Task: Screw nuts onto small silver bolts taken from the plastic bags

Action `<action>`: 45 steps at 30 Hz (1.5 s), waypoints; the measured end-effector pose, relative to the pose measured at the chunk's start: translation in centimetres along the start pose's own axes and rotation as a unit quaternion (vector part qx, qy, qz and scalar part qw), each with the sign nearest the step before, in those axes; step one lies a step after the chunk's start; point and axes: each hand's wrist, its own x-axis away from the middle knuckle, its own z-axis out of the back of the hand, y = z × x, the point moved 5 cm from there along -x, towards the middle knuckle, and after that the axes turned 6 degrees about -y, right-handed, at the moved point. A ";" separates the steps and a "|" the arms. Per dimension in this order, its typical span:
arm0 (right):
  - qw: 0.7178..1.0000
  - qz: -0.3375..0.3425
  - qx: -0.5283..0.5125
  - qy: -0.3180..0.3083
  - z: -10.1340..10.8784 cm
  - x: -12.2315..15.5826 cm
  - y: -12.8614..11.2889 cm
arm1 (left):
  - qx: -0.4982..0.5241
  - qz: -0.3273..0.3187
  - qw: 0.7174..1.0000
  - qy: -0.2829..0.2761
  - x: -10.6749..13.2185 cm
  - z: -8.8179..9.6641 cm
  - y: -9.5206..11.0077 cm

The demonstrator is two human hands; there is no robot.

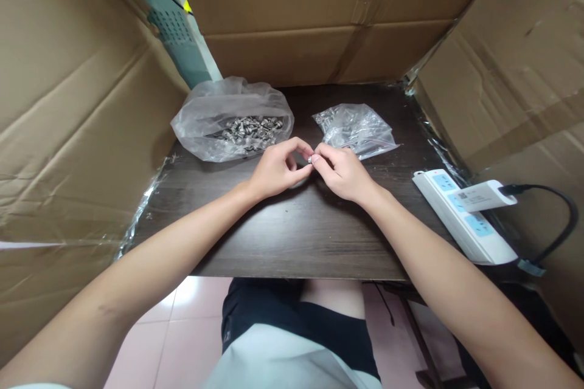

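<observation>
Over the dark table, my left hand [278, 167] and my right hand [343, 171] meet at the fingertips. Between them is a small, shiny metal fastener [310, 159], pinched by thumb and index finger on both sides and mostly covered by the fingers; its exact kind is too small to make out. Behind my left hand lies an open clear plastic bag [196, 115] with a heap of silvery metal fasteners [253, 130] inside. Just beyond my right hand is a smaller clear zip bag [360, 127], also holding small shiny pieces.
A white power strip [465, 219] lies at the table's right edge, with a white adapter [486, 196] and black cable plugged in. Cardboard walls [292, 55] surround the dark wooden table [292, 243] at the back and sides. My lap is below the front edge.
</observation>
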 end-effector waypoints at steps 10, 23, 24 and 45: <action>1.000 -0.012 0.007 -0.014 -0.1 0.0 0.2 | -0.001 0.005 1.000 -0.007 0.0 0.0 -0.1; 1.000 -0.010 -0.002 -0.009 0.1 0.0 -0.1 | -0.003 0.000 1.000 -0.001 0.0 0.0 -0.1; 1.000 -0.010 0.001 -0.010 0.0 0.0 -0.1 | -0.005 -0.001 1.000 -0.002 0.0 0.0 0.0; 1.000 -0.015 -0.016 -0.019 0.1 0.1 -0.1 | -0.021 -0.011 1.000 -0.012 0.0 -0.1 -0.1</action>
